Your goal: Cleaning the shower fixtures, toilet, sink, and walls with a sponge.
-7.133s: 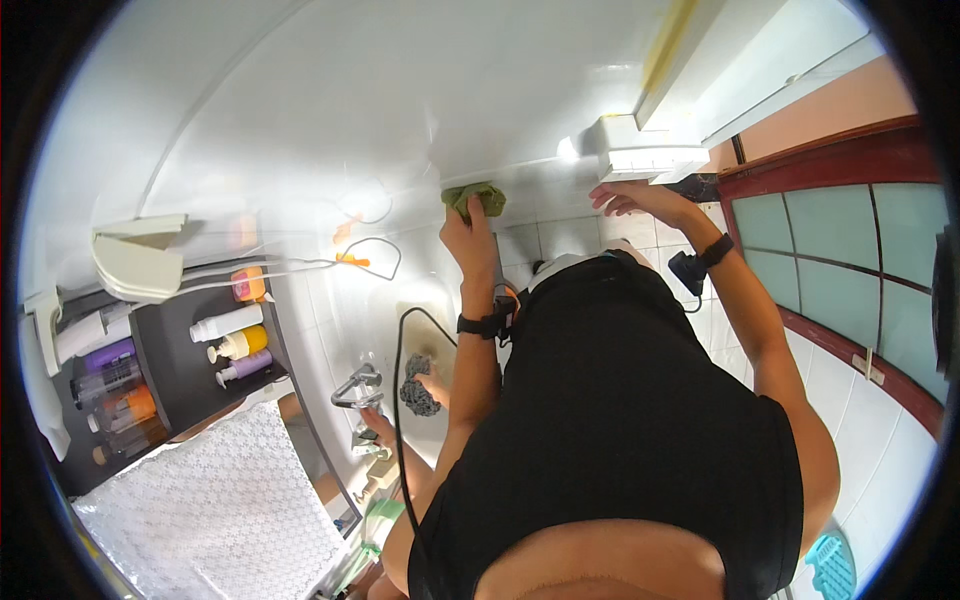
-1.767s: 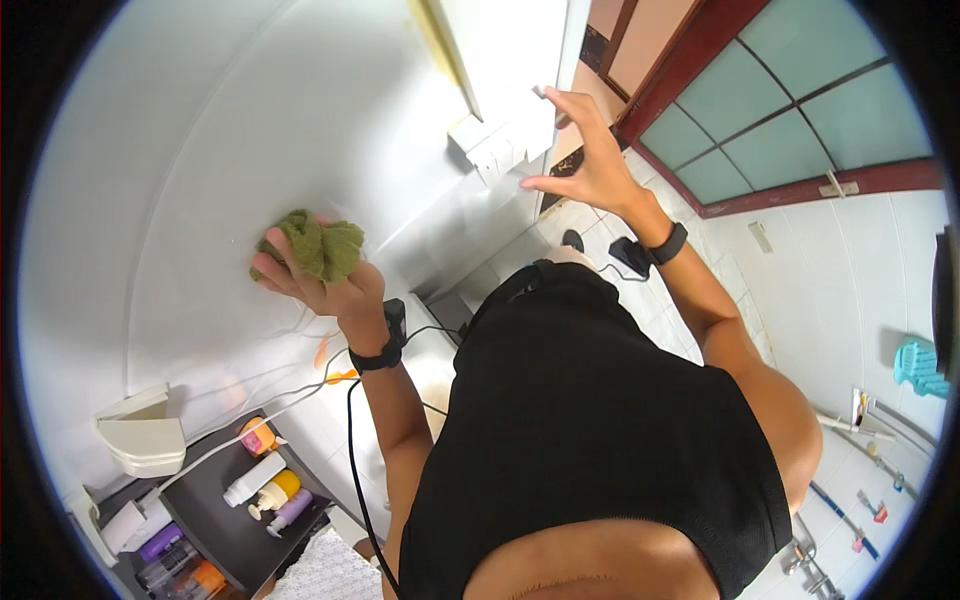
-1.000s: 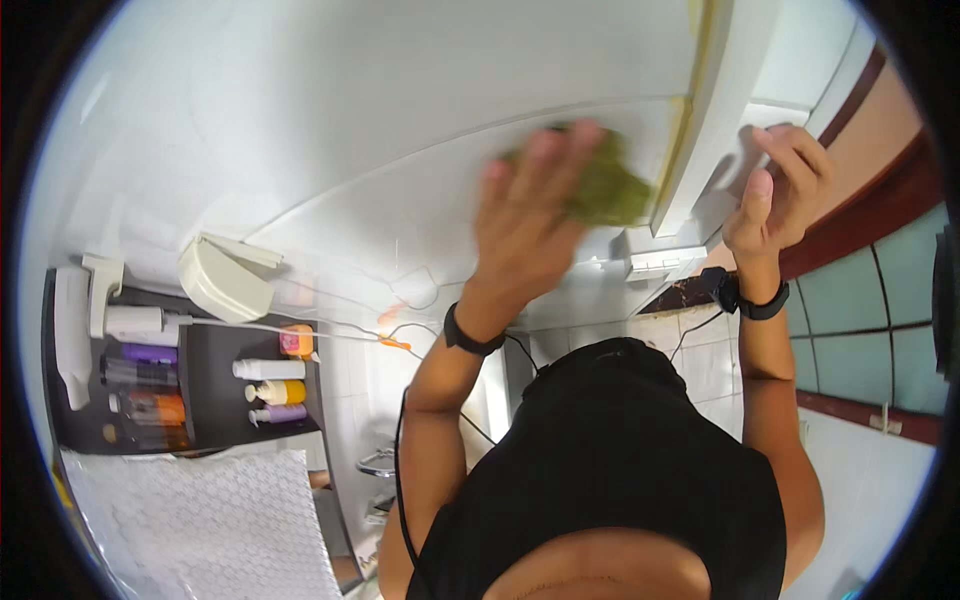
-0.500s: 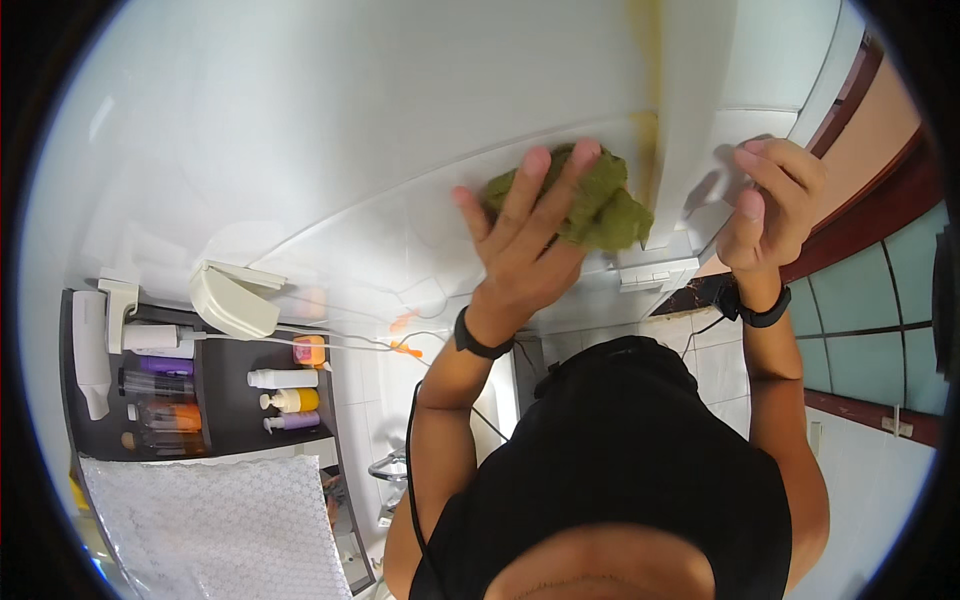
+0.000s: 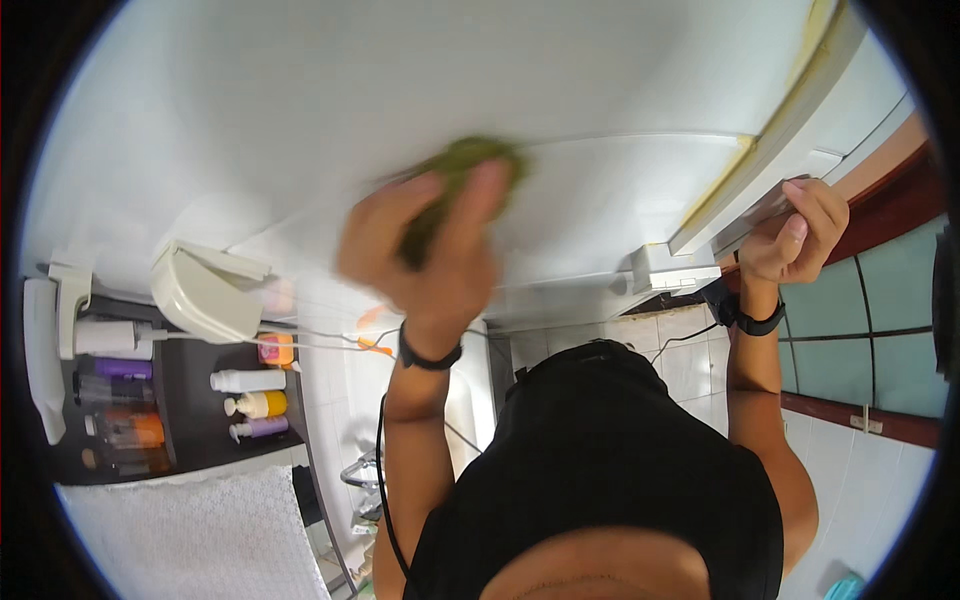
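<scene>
My left hand [image 5: 420, 255], blurred by motion, presses a crumpled olive-green cloth [image 5: 468, 165] against the smooth white wall [image 5: 330, 110]. Its fingers lie over the cloth, which bulges out beyond the fingertips. At the right, my right hand [image 5: 805, 235] is raised beside the white door frame [image 5: 780, 165], with fingers loosely bent and thumb apart. Nothing is in it. Whether its fingers touch the frame I cannot tell. Yellowish staining [image 5: 715, 190] runs along the joint between wall and frame.
A cream-coloured wall-mounted holder [image 5: 215, 295] with thin cables is at the left. Beneath it, a dark shelf [image 5: 195, 410] carries several bottles [image 5: 255, 404] and a hair-dryer-like white device [image 5: 42, 350]. A white hinge-like block [image 5: 675, 272] sits below the frame; a greenish glass door panel [image 5: 905, 300] stands at the right.
My left hand has swept the cloth leftward along the wall, away from the stained joint. The whole view has shifted slightly. My right hand stays by the frame, a little lower in view.
</scene>
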Motion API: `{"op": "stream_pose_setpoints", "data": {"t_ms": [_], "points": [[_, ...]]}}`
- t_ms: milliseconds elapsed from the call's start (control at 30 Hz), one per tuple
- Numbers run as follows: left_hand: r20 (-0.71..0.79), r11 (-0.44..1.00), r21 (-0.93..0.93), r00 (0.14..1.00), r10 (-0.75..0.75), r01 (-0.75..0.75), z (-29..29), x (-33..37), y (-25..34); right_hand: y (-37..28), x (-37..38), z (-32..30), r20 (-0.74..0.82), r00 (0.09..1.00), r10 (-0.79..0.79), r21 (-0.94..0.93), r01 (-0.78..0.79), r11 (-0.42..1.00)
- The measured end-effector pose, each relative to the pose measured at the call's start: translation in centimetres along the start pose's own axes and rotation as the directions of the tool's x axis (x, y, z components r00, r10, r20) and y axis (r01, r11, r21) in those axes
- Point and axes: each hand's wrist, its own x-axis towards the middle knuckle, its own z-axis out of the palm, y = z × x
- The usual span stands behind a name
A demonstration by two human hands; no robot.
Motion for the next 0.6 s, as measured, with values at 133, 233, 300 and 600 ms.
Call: {"op": "stream_pose_setpoints", "data": {"t_ms": [133,233,300,600], "points": [[-0.165,0.958,0.201,0.972,-0.17,0.202,-2.0,-2.9,-3.8,-0.2,-0.5,-0.1,0.066,0.997,0.024,-0.08,-0.019,0.997],[-0.129,0.942,0.184,0.957,-0.259,0.28,-2.5,-3.9,-3.9,0.0,-0.7,0.2,0.071,0.996,0.051,-0.067,-0.046,0.997],[-0.143,0.948,0.167,0.958,-0.248,0.271,-2.2,-3.8,-3.9,0.3,-0.9,0.1,0.039,0.997,0.068,-0.047,-0.066,0.997],[-0.188,0.937,0.141,0.938,-0.292,0.32,-0.6,-3.0,-1.8,0.6,-0.9,-0.6,0.088,0.995,0.049,-0.052,-0.044,0.998]]}}
